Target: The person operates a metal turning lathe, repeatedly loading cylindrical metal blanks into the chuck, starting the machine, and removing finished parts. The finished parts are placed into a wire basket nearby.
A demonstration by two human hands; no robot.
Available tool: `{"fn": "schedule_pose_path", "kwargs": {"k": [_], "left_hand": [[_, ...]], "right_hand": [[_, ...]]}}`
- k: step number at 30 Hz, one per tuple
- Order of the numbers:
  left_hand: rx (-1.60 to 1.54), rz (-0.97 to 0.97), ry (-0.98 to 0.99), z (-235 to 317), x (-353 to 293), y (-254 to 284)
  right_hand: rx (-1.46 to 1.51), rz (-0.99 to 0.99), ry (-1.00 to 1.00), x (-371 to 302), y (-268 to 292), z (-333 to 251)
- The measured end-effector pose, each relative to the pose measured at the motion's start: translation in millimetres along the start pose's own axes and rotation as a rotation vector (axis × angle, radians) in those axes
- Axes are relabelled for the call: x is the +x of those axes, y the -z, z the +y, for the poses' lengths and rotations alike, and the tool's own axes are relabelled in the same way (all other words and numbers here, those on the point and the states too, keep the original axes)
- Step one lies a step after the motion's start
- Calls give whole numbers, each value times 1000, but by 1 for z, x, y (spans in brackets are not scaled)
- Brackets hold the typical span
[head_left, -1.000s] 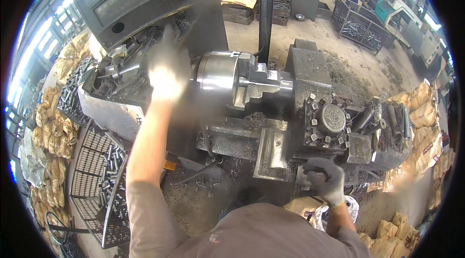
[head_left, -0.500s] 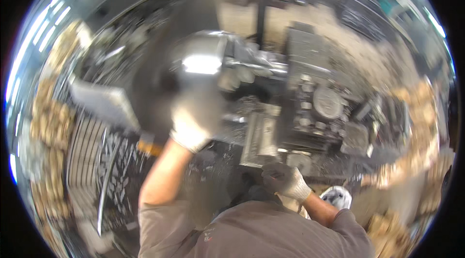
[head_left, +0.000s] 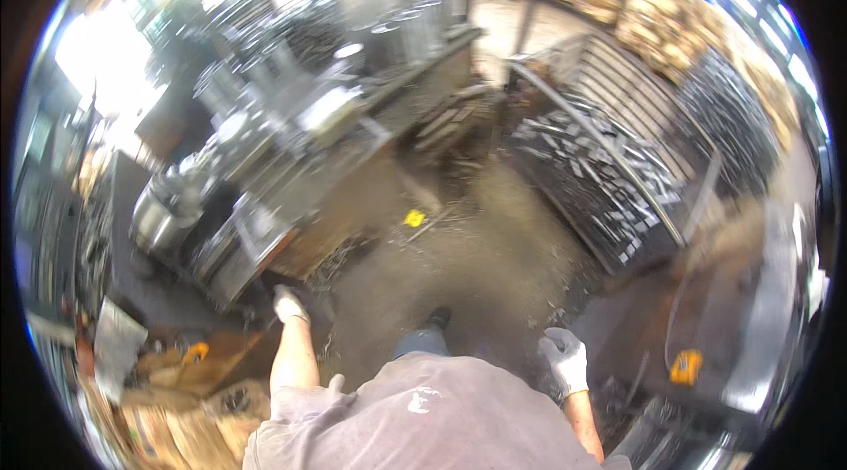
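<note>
The picture is blurred by motion. My left hand (head_left: 288,303), in a white glove, hangs at my side close to the lower edge of a grey metal machine (head_left: 256,188); whether its fingers are closed is unclear. My right hand (head_left: 565,359), also in a white glove, hangs free on the other side with loosely spread fingers and nothing in it. A wire crate (head_left: 609,179) full of dark metal parts stands ahead of my right hand. My shoe (head_left: 438,317) shows on the dirty floor (head_left: 476,249) between the two hands.
A small yellow scrap (head_left: 413,218) lies on the floor among metal chips. Cardboard boxes (head_left: 176,421) sit at lower left. A yellow object (head_left: 686,366) lies at lower right beside a grey sheet. More stacked boxes (head_left: 670,11) stand far back.
The view has swung away from the lathe chuck to the floor and the wire crate. My left hand dropped from the chuck to my side; my right hand left the machine's handle.
</note>
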State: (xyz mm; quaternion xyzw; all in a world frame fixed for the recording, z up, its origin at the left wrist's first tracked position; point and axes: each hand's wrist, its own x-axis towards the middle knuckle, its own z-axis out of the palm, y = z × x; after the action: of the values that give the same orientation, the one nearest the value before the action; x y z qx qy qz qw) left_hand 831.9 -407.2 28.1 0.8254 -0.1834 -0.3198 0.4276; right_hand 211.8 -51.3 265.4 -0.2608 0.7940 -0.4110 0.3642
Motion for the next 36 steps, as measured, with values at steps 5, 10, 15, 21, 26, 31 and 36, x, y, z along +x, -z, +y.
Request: {"fn": "schedule_pose_path", "kwargs": {"k": [5, 10, 15, 21, 26, 31, 36], "left_hand": [[1827, 75, 222, -14, 12, 178], [892, 698, 351, 13, -42, 291], [2155, 725, 102, -36, 12, 370], [1386, 752, -267, 12, 12, 194], [817, 71, -505, 37, -46, -18], [89, -596, 164, 39, -139, -157], [53, -917, 263, 103, -222, -326]], "right_hand": [[-386, -351, 206, 86, -99, -92], [-587, -593, 343, 127, -162, -140], [-745, -749, 406, 156, -188, -155], [-865, -845, 421, 191, -193, -161], [-824, -737, 390, 229, -165, -158], [-716, -586, 294, 295, -109, -148], [-546, -450, 245, 391, -18, -105]]}}
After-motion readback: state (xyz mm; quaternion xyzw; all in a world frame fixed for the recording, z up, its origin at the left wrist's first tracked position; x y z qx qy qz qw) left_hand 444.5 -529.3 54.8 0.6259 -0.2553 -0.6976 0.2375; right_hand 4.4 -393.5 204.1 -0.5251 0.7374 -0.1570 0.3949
